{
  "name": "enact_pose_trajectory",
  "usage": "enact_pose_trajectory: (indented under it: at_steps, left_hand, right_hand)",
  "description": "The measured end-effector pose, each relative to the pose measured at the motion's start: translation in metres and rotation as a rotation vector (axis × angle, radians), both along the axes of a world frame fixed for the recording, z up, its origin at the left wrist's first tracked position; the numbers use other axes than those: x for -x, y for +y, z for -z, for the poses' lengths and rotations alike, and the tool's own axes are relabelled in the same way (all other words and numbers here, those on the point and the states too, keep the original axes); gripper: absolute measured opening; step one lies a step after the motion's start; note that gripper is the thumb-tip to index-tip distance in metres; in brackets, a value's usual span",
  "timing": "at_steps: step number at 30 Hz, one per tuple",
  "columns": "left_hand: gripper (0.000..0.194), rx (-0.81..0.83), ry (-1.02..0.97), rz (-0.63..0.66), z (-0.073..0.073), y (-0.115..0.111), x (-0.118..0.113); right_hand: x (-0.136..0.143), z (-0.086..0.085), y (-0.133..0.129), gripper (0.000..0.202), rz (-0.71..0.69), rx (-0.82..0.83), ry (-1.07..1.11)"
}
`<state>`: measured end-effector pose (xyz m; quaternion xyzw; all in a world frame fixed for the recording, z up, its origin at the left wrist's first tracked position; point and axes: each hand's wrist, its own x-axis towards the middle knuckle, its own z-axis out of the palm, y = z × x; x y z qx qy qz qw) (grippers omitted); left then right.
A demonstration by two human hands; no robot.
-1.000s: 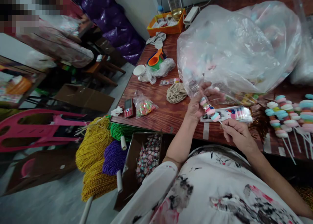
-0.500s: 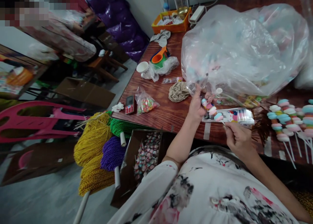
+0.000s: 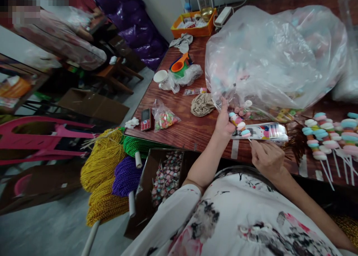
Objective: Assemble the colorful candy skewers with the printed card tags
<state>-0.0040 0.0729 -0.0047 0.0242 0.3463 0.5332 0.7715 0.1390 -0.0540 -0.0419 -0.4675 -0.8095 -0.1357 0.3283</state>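
Observation:
A marshmallow skewer (image 3: 241, 126), with pink, white and blue pieces on a thin white stick, slants between my hands at the table's front edge. My left hand (image 3: 224, 121) cradles its upper end, thumb raised and fingers curled partly behind it; whether clear film wraps that end I cannot make out. The stick's lower end is pinched in my right hand (image 3: 267, 155). Just behind lies a stack of printed clear wrappers (image 3: 271, 132). Finished-looking marshmallow skewers (image 3: 326, 135) lie to the right, their white sticks toward me.
A big clear bag of marshmallows (image 3: 276, 58) covers the table's back. Leftward are a tan cloth (image 3: 203, 105), candy bag (image 3: 165, 118), phone (image 3: 145, 120) and cup (image 3: 160, 77). Below stands a carton of lollipops (image 3: 167, 179) beside cord bundles (image 3: 97, 166). A person (image 3: 64, 43) sits far left.
The view has shifted slightly, moving everything a little left. My left thumb has lifted away from the skewer, while my right hand keeps its pinch on the stick.

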Motion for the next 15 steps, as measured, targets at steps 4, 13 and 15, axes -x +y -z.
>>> enact_pose_trajectory:
  at_steps: [4,13,15]
  left_hand:
    - [0.057,-0.009,-0.044,0.032,-0.001,-0.001,0.002]
    - [0.049,-0.102,0.016,0.174,-0.002,-0.013,0.002]
    - [0.049,-0.116,-0.016,0.194,-0.002,-0.013,0.002]
  right_hand:
    - [-0.002,0.003,0.001,0.008,-0.018,0.016,0.044]
    - [0.001,-0.004,-0.004,0.016,-0.124,0.72,0.818]
    - [0.002,-0.007,-0.005,0.019,-0.169,0.979,1.077]
